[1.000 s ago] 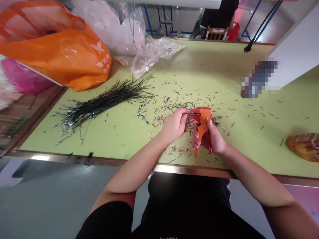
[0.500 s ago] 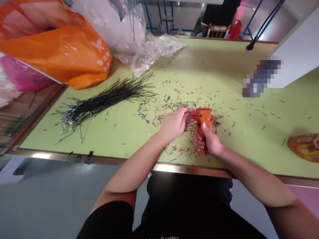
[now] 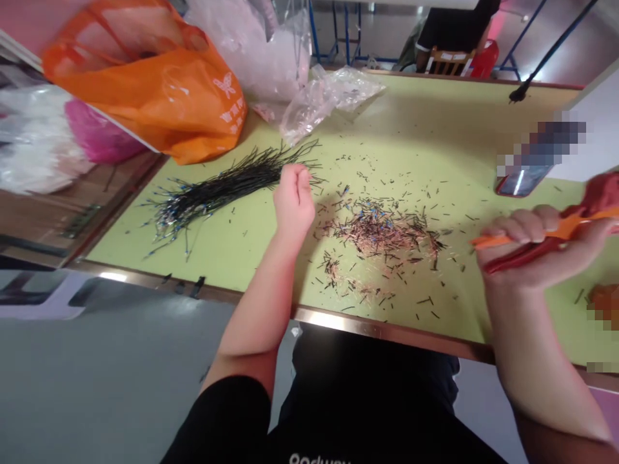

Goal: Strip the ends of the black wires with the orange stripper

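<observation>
My left hand is closed, held over the right end of a bundle of black wires with blue tips at its left end. Whatever its fingers may pinch is too small or hidden. On the right, my right hand is wrapped around the handles of an orange and red wire stripper. The stripper is raised and tilted, its head toward the picture's right edge. Between my hands lies a pile of wire scraps: short black pieces, coppery strands and some blue bits.
An orange bag and clear plastic bags stand at the back left of the green table. A phone lies at the right, near a white panel. A person sits beyond the table.
My left hand has drawn away from the stripper's jaws, left to the wire bundle. My right hand has swung the stripper right and upward, uncovering the scrap pile. The view has shifted somewhat.
</observation>
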Motion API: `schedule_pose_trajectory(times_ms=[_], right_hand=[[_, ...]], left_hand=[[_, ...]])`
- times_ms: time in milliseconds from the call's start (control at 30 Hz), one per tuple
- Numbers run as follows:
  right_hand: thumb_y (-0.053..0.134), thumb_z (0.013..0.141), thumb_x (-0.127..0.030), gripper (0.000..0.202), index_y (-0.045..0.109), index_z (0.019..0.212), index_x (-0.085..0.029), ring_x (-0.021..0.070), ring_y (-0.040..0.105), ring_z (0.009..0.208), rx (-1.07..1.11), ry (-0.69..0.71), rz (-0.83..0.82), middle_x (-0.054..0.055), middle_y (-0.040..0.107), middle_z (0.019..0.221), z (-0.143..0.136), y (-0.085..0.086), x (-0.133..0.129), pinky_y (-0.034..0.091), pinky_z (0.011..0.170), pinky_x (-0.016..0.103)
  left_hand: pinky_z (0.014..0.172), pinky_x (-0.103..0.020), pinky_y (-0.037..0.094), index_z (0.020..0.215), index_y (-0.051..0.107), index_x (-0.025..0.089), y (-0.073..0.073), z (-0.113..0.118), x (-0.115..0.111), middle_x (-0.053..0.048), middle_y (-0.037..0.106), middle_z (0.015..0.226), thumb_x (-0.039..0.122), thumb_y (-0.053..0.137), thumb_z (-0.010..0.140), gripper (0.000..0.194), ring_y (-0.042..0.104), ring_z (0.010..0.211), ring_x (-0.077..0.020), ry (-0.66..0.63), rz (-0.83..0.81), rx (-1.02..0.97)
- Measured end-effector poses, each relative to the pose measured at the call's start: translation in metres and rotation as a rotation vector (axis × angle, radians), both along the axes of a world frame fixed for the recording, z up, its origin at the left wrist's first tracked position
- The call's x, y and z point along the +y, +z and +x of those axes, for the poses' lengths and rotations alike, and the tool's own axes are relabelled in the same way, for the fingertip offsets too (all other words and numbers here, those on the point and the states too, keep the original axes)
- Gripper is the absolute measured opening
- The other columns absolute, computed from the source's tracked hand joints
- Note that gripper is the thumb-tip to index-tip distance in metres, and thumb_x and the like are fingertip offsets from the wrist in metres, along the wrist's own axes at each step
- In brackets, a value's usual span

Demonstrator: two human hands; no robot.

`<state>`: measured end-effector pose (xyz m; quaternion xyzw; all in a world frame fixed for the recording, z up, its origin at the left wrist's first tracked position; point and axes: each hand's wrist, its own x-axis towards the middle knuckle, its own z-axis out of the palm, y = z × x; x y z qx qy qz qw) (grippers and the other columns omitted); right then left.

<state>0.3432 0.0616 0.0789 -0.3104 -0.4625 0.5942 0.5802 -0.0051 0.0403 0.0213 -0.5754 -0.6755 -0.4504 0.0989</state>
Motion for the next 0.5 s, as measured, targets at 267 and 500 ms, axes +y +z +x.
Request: schedule_pose_trajectory(times_ms=[267,500], right_hand=[[0.067,0.087,-0.078,0.052,0.064,0.078,-0.027,0.0194,0.058,0.060,0.068,0.106,-0.124,0.000,0.055,0.065,-0.051,-0.038,-0.019,0.053,0.061,0.038],[0.058,0.084,-0.089,0.063,0.063,0.086,-0.027,0.0265,0.071,0.080,-0.104,0.389,-0.189,0.003,0.062,0.071,-0.067,-0.064,-0.038,0.062,0.068,0.041]], left_hand=[[0.065,-0.032,0.043,0.106,0.068,0.022,0.000,0.038,-0.012,-0.002,0.072,0.076,0.046,0.042,0.113,0.036,0.064,0.065,-0.0172,-0.151,-0.095,0.111],[0.066,-0.032,0.044,0.104,0.076,0.022,0.015,0.080,-0.031,-0.006,0.079,0.084,0.033,0.049,0.111,0.030,0.072,0.078,-0.0206,-0.317,-0.138,0.260]])
